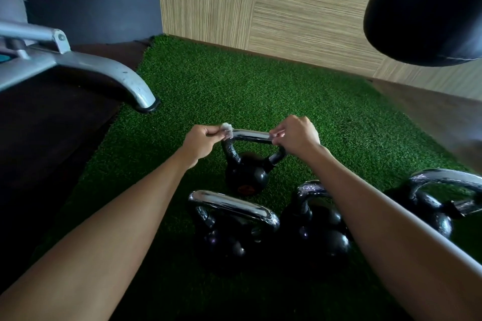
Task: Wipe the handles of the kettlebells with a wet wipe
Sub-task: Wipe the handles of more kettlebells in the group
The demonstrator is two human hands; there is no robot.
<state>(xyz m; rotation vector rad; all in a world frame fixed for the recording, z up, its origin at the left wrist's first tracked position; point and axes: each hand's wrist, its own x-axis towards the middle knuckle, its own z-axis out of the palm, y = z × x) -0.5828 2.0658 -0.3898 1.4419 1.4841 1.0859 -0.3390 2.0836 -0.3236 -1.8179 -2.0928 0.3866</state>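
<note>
A black kettlebell (246, 173) with a chrome handle (250, 136) stands on the green turf in the middle. My left hand (200, 142) pinches a white wet wipe (227, 130) against the handle's left end. My right hand (296, 135) grips the handle's right end, with a scrap of white showing between its fingers. Closer to me stand three more black kettlebells with chrome handles: one front left (232, 224), one front middle (317, 227) partly behind my right forearm, one at the right (438, 200).
Green artificial turf (260, 91) covers the floor, bordered by dark flooring on the left. A grey metal machine leg (122, 81) stands at the left edge of the turf. A black punching bag (427, 8) hangs at upper right. A wood-pattern wall (287, 2) closes the back.
</note>
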